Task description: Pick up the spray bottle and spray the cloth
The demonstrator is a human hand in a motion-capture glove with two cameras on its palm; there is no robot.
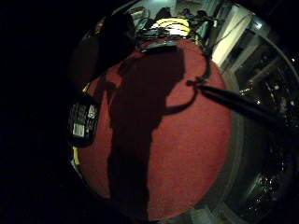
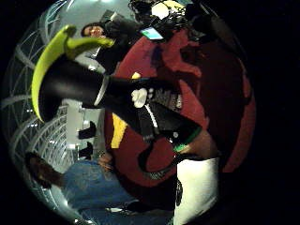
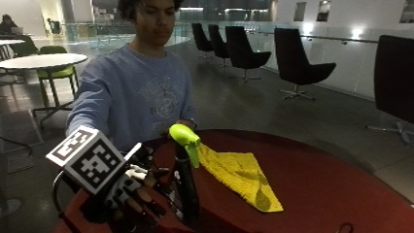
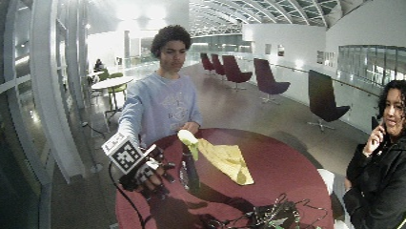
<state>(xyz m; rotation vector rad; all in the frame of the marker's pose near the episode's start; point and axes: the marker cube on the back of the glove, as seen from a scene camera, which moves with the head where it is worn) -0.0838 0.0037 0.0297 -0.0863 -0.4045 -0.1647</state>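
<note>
Lower left of the outside view: the right hand (image 3: 132, 191) sits just left of the bottle (image 3: 185, 179), fingers curled toward its body. The bottle stands upright on the table (image 3: 336, 189), which fills the bottom of the frame. Right of the bottle, at centre, the cloth (image 3: 239, 174) lies on the table, running from beside the bottle's head down toward lower centre. Behind the bottle, upper left, the person stands at the table's far edge. In the wide view, cables (image 4: 266, 217) lie at the table's bottom edge.

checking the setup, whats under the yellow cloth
The yellow cloth lies flat on the red table. Anything beneath it is covered, so unseen.
</note>
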